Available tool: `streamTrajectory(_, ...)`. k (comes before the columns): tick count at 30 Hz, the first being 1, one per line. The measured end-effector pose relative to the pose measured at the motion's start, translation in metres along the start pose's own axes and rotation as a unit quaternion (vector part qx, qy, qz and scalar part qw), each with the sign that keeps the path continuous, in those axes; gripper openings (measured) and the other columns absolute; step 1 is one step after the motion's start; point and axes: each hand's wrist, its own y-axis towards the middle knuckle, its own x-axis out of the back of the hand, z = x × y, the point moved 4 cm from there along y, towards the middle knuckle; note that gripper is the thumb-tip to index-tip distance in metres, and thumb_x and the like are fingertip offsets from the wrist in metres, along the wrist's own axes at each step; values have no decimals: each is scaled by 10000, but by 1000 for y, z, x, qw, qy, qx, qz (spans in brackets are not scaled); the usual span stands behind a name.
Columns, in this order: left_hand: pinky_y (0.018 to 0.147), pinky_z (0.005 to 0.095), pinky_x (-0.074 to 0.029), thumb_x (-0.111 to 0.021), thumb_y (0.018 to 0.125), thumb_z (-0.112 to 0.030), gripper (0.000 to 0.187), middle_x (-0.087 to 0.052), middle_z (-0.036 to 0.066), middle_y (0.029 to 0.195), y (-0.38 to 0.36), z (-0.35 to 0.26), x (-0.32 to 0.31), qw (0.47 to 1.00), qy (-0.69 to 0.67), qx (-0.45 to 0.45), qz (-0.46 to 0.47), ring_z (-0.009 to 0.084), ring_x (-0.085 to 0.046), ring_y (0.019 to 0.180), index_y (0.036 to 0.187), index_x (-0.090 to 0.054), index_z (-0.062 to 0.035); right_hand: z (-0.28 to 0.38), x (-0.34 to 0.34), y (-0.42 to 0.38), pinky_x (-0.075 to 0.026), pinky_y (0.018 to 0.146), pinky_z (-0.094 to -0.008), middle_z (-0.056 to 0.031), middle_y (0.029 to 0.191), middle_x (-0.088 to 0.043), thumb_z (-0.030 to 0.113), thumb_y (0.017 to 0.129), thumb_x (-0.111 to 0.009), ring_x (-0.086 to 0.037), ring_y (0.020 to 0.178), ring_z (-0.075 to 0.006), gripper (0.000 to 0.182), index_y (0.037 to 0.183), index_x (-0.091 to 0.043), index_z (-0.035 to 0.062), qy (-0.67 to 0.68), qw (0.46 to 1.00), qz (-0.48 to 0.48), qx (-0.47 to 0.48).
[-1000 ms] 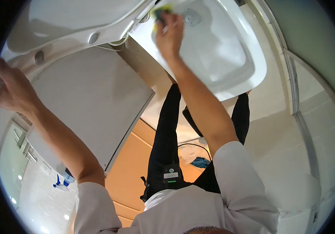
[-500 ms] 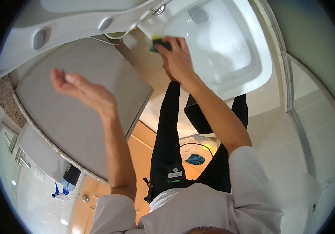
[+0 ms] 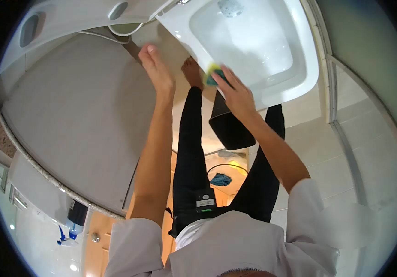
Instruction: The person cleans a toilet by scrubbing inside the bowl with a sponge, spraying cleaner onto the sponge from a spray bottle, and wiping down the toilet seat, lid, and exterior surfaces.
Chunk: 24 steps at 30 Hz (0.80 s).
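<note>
My right hand point(image 3: 241, 98) grips a yellow and green scrubbing sponge point(image 3: 215, 76), with its fingers on the dark green side. The sponge is at the left rim of a white basin point(image 3: 279, 94), overlapping that rim in view. A little water and a drain fitting point(image 3: 230, 8) show inside the basin. My left hand point(image 3: 158, 71) is raised to the left of the sponge, fingers extended and nothing in them. It hovers near the right edge of a broad grey panel point(image 3: 78, 115).
Below the basin stands a black bin point(image 3: 231, 127), between my legs. My bare foot point(image 3: 192, 74) rests on the floor at the basin's left. A spray bottle point(image 3: 73, 231) is at lower left, and a blue cloth point(image 3: 220, 179) lies behind me. A framed glass screen point(image 3: 346, 92) borders the right.
The right hand has brought the sponge toward me and right, onto the basin's rim area. My left hand has moved right and farther out, away from over the grey panel. The view has shifted slightly.
</note>
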Motion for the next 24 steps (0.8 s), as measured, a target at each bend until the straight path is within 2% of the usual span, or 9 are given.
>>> streamTrajectory(3, 1128, 411, -376, -413, 1126, -476, 612, -551, 220, 1378, 9, -8, -45, 998, -53, 5, 33, 300, -509, 1314, 1473, -423, 28, -19, 28, -40, -549, 1023, -418, -132, 1435, -631, 99, 970, -672, -653, 1227, -357, 354, 1322, -700, 119, 8, 997, 66, -42)
streamTrajectory(6, 1088, 467, -398, -430, 1119, -389, 625, -482, 308, 1361, 7, -7, -86, 998, -4, -58, 13, 380, -515, 1251, 1439, -338, 140, -34, 22, -3, -529, 876, -399, -201, 1039, -738, 199, 1000, -670, -666, 850, -396, 304, 1256, -724, 43, 171, 977, -6, -125)
streamTrajectory(9, 1098, 488, -381, -434, 1112, -355, 638, -445, 359, 1358, -1, -21, -94, 993, 56, -87, -63, 436, -499, 1252, 1428, -290, 181, -71, -1, 57, -529, 849, -399, -171, 997, -738, 227, 1009, -653, -661, 849, -396, 288, 1221, -746, 55, 236, 925, 119, -275)
streamTrajectory(11, 1123, 505, -367, -432, 1110, -342, 645, -435, 391, 1376, 0, -23, -92, 993, 66, -84, -55, 479, -482, 1282, 1434, -286, 196, -74, -9, 66, -544, 845, -411, -131, 1053, -744, 211, 990, -648, -665, 929, -366, 260, 1172, -774, 74, 119, 959, 143, -213)
streamTrajectory(12, 1123, 505, -367, -432, 1110, -342, 645, -435, 391, 1376, 3, -16, -93, 993, 67, -87, -51, 479, -482, 1282, 1434, -286, 196, -68, -16, 52, -552, 816, -387, -109, 1232, -737, 146, 983, -644, -647, 997, -297, 324, 1292, -730, 97, 14, 991, 112, -74)
streamTrajectory(15, 1146, 525, -356, -448, 1104, -358, 693, -423, 420, 1404, 8, -12, -93, 983, 96, -129, -91, 507, -464, 1317, 1444, -268, 219, -68, -13, 13, -568, 920, -401, -96, 1345, -698, 134, 957, -649, -663, 1089, -320, 357, 1303, -735, 131, -98, 987, 116, -44)
streamTrajectory(17, 1159, 531, -356, -449, 1101, -366, 721, -416, 435, 1424, 2, -17, -92, 988, 99, -96, -74, 524, -456, 1338, 1455, -261, 233, -77, -17, 22, -544, 1033, -394, -91, 1464, -628, 128, 981, -622, -658, 1139, -324, 375, 1345, -710, 148, -108, 979, 159, -62)
streamTrajectory(19, 1156, 531, -359, -447, 1102, -363, 716, -421, 433, 1418, 2, -16, -93, 988, 101, -90, -74, 522, -460, 1336, 1453, -265, 233, -91, -34, 70, -538, 1069, -396, -86, 1472, -599, 93, 967, -569, -589, 1296, -318, 479, 1441, -616, 138, -154, 986, 52, 47)
streamTrajectory(24, 1151, 526, -369, -452, 1099, -355, 704, -430, 428, 1413, 6, -13, -86, 979, 183, -76, -50, 516, -472, 1330, 1446, -285, 234, -104, -75, 127, -481, 1138, -439, -123, 1559, -526, 68, 992, -514, -533, 1388, -358, 507, 1494, -552, 122, -45, 999, 13, -5)
